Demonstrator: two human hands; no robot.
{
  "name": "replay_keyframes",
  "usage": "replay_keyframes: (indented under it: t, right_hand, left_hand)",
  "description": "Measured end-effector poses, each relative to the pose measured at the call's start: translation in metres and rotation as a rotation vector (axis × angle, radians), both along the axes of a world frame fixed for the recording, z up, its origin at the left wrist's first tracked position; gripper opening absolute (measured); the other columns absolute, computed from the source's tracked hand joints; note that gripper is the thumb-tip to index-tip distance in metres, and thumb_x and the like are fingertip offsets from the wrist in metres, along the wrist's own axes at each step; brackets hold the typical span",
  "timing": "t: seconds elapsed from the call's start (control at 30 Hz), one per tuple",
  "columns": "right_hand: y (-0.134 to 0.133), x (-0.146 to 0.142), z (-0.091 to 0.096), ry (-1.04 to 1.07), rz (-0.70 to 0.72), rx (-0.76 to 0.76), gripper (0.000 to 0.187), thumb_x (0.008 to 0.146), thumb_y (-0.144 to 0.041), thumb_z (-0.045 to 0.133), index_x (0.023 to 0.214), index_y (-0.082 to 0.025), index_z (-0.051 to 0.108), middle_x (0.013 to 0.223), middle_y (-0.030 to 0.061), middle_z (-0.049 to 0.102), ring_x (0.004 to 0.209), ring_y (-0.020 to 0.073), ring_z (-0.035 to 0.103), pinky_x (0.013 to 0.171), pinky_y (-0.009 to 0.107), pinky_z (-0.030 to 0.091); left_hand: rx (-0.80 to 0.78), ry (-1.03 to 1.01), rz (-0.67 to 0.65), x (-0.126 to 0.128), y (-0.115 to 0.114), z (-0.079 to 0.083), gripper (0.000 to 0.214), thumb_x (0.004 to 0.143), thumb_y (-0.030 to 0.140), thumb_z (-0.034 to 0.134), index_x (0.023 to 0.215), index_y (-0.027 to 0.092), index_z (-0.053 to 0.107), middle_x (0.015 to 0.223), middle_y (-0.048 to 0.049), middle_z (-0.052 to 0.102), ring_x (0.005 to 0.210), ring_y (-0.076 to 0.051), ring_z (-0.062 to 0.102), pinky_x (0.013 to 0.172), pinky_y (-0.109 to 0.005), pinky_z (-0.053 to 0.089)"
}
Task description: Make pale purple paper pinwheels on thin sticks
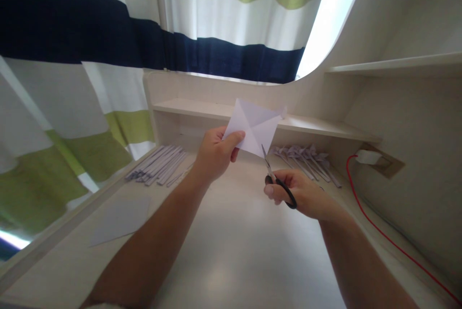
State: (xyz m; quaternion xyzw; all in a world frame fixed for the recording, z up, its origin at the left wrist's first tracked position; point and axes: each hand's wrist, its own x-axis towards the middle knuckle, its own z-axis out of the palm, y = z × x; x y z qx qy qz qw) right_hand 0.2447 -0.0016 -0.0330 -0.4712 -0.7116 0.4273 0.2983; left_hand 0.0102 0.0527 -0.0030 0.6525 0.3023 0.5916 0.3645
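Note:
My left hand (216,152) pinches a square sheet of white paper (258,123) by its left corner, thumb on top. Diagonal creases cross at the middle of the sheet, which is held up above the desk. My right hand (292,188) grips a pair of black-handled scissors (269,169), fingers in the loops. The blades point up and away and meet the paper's lower corner, along a crease. Whether they have cut into it there I cannot tell.
Rolled paper sticks (162,162) lie at the back left of the desk (231,251), near flat paper (119,220). Several paper pinwheels on sticks (306,157) lie at the back right. A shelf (325,126) spans the back. A red cable (375,222) runs from a white plug (368,157) at right.

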Motion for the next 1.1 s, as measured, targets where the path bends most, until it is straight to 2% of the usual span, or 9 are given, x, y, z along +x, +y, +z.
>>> replay_keyframes:
  t: [0.27,0.63,0.9,1.1]
  right_hand:
    - [-0.0019,-0.0017,0.0009,-0.007,-0.048,-0.002,0.042,0.082,-0.057,0.082,0.072,-0.019,0.068,0.065,0.0000,0.061,0.060,0.0139,0.052,0.056,0.028,0.036]
    - [-0.0019,-0.0033,0.0008,0.034,-0.042,-0.017,0.045,0.085,-0.054,0.081,0.064,-0.019,0.062,0.059,-0.0019,0.056,0.057,0.0124,0.048,0.056,0.028,0.035]
    - [-0.0015,-0.0044,0.0044,-0.016,-0.063,-0.014,0.044,0.085,-0.053,0.081,0.064,-0.018,0.064,0.059,-0.0009,0.060,0.055,0.0113,0.049,0.055,0.027,0.034]
    - [-0.0039,-0.0058,0.0083,-0.049,-0.087,0.008,0.048,0.084,-0.055,0.081,0.060,-0.018,0.062,0.055,-0.0017,0.057,0.051,0.0100,0.044,0.052,0.027,0.030]
  left_hand:
    - [-0.005,-0.001,0.017,-0.0004,-0.0023,0.0024,0.043,0.089,0.038,0.064,0.052,0.020,0.053,0.046,0.0016,0.051,0.047,-0.011,0.046,0.050,-0.026,0.033]
    - [-0.008,-0.004,0.031,0.0001,-0.0010,0.0016,0.043,0.088,0.038,0.064,0.051,0.020,0.052,0.046,0.0019,0.051,0.046,-0.010,0.046,0.050,-0.026,0.033]
    - [-0.005,-0.003,0.033,-0.0001,0.0013,0.0014,0.044,0.087,0.039,0.064,0.050,0.020,0.052,0.044,0.0016,0.051,0.045,-0.010,0.046,0.049,-0.026,0.033]
    - [-0.012,-0.021,0.030,0.0004,0.0016,0.0011,0.043,0.086,0.038,0.065,0.050,0.020,0.052,0.044,0.0018,0.051,0.044,-0.011,0.046,0.048,-0.026,0.032]
